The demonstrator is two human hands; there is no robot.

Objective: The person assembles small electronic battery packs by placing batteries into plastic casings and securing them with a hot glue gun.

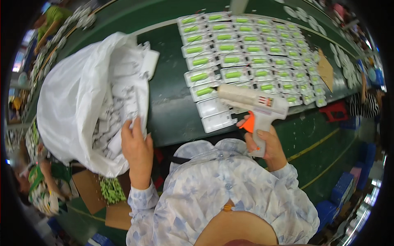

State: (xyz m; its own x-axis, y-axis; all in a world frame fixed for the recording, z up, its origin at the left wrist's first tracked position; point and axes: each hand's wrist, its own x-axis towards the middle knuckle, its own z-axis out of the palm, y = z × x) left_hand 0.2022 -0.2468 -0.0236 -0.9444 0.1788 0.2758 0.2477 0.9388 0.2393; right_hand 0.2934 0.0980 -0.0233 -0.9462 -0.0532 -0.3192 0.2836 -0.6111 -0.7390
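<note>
My right hand (271, 145) is wrapped round the grip of a white glue gun (269, 106) with an orange trigger. Its dark nozzle points left, over the rows of white plastic housings (211, 107). Most of these housings carry a green cylindrical battery cell (232, 60); the two nearest ones at the left have none. My left hand (138, 149) is at the near mouth of a big white sack (78, 98), fingers apart and reaching in among loose white plastic housings (125, 96). Its fingertips touch or nearly touch a housing; no firm hold shows.
The dark green work table (166, 98) runs between sack and rows. A brown cardboard piece (325, 69) lies at the right end. Below the sack stands a carton (88, 190) of green cells (111, 190). Other people work at the left and right; blue crates (342, 188) stand at right.
</note>
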